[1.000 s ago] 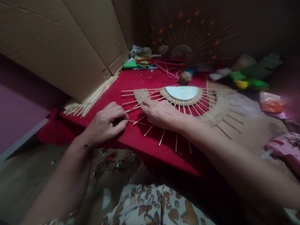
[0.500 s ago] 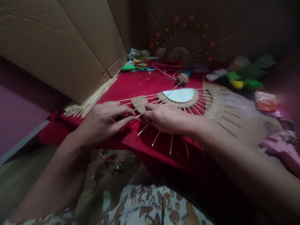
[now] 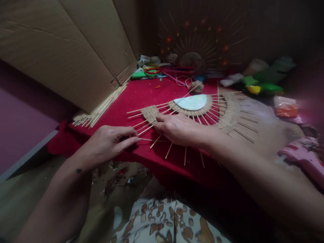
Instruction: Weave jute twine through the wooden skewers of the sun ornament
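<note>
A sunburst craft (image 3: 199, 111) of thin wooden sticks radiates from a pale round centre (image 3: 192, 102) ringed with woven twine, lying on a red cloth (image 3: 141, 94). A small woven twine patch (image 3: 150, 113) fills the sticks at its left. My left hand (image 3: 108, 143) pinches a thin strand of twine just left of the stick ends, fingers closed. My right hand (image 3: 177, 130) rests palm down on the sticks beside the woven patch, fingertips pressed on it.
A cardboard sheet (image 3: 71, 47) leans at the left over a bundle of spare sticks (image 3: 98, 108). A twine ball (image 3: 196, 86), red scissors (image 3: 152, 70), coloured packets (image 3: 260, 86) and a second sunburst (image 3: 194, 50) sit behind. A pink glue gun (image 3: 301, 155) lies right.
My left hand has drawn back down and left, away from the woven patch, pulling the strand taut. My right hand has stayed on the sticks.
</note>
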The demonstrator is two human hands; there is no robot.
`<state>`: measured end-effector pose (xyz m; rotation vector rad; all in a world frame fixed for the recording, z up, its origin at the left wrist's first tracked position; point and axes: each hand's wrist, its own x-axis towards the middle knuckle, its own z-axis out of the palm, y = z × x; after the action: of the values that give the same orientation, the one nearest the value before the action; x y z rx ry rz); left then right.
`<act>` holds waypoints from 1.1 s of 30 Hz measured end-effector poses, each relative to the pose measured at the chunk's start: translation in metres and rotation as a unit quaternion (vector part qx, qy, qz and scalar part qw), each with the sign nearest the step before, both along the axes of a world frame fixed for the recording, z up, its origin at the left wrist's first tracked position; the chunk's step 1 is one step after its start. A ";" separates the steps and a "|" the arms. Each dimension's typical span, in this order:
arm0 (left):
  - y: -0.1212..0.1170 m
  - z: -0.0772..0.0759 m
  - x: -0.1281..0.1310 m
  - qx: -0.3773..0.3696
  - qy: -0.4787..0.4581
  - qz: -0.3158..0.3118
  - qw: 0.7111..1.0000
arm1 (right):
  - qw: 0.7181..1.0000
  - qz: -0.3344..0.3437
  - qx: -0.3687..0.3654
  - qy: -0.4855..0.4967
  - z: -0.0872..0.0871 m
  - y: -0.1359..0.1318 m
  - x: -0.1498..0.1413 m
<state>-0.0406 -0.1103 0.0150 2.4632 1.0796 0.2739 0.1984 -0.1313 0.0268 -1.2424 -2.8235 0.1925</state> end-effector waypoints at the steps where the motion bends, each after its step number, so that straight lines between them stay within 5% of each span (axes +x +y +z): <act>1: -0.001 0.002 0.001 0.018 -0.002 -0.002 1.000 | 1.000 0.000 0.002 0.002 0.000 0.000 0.000; 15: 0.017 0.004 0.023 0.281 0.010 -0.047 0.958 | 1.000 -0.005 -0.018 0.004 0.005 -0.009 0.002; 24: 0.050 0.004 0.048 0.236 0.022 -0.136 0.962 | 0.998 0.010 -0.052 0.021 0.012 -0.022 0.012; 33: 0.061 -0.016 0.043 0.169 -0.020 -0.090 0.981 | 0.991 -0.007 -0.121 0.054 0.010 -0.026 0.033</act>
<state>0.0028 -0.0490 -0.0009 2.8196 0.8420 0.4803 0.2313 -0.1569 0.0363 -1.2485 -2.7608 0.6001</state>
